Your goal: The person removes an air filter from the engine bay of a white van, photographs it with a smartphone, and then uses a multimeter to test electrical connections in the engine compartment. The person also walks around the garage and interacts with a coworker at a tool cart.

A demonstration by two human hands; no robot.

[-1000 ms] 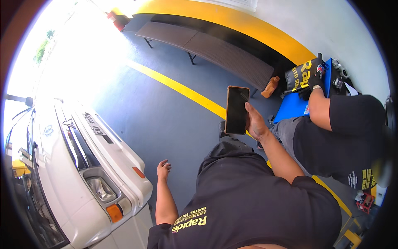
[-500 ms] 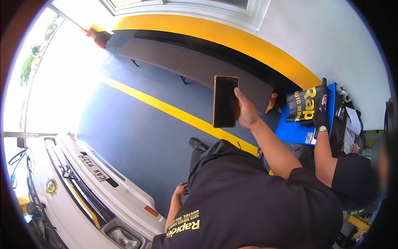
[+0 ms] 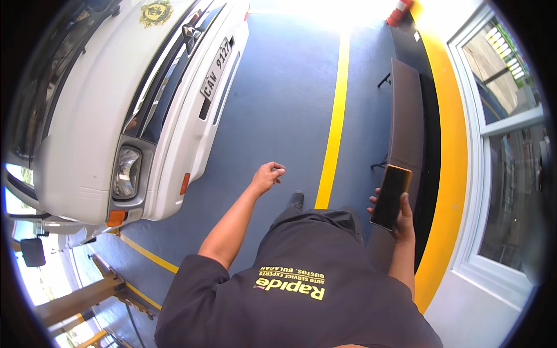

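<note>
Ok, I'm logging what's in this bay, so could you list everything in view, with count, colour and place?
phone: 1, dark screen, orange-brown edge, in right hand
vehicle: 1, white, left
plate: 1, whitish, vehicle's front
mirror: 1, black, lower left
bench: 1, brown, along right wall
floor: 1, blue-grey, centre
floor lines: several, yellow, centre and lower left
wall band: 1, yellow, right
window: 1, white-framed, right
beam: 1, tan, lower left
red object: 1, kind unclear, top right
shirt: 1, black, bottom
shoe: 1, dark, centre
left hand: 1, bare, centre
right hand: 1, bare, right

Yellow lettering [image 3: 293,281] marks the black short-sleeved shirt [image 3: 296,250], worn with dark trousers [image 3: 283,218].
</note>
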